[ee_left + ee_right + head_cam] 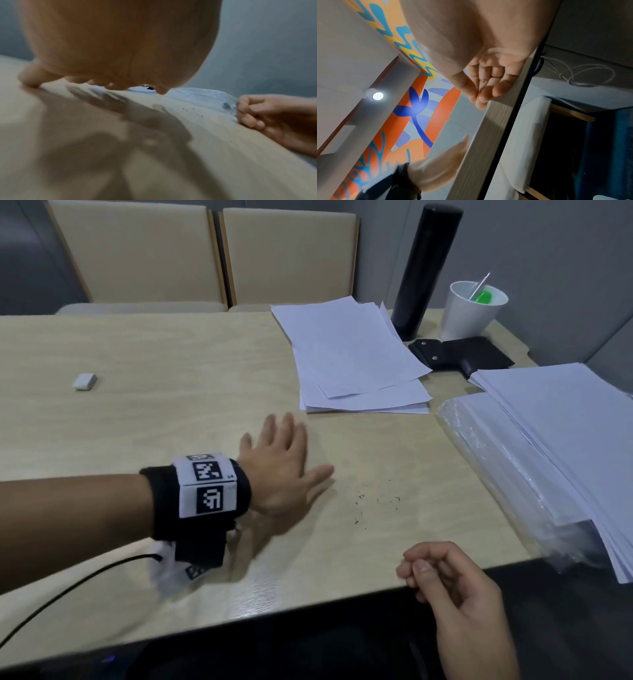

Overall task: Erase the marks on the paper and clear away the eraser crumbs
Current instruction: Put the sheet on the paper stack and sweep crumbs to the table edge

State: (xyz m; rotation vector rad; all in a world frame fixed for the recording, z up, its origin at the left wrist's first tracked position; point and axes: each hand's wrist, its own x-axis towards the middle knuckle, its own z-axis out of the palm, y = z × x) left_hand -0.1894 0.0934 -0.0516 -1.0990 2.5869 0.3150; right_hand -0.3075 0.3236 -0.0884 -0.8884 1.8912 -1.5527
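Dark eraser crumbs [375, 501] lie scattered on the wooden table [171, 419], near its front right part. My left hand [284, 460] lies flat on the table just left of them, fingers straight and spread, holding nothing. In the left wrist view the crumbs [192, 111] sit beyond the left fingertips [161, 90]. My right hand [442, 573] is at the table's front edge, palm up, fingers curled in, nothing visible in it. A white eraser [84, 381] rests far left. A loose stack of white paper [352, 354] lies at the back; I see no marks on it.
A plastic-wrapped ream with loose sheets on top [534, 460] fills the right side. A black flask [424, 268], a white cup [472, 309] and a black case [462, 354] stand at the back right. Two chairs [205, 258] face the far edge.
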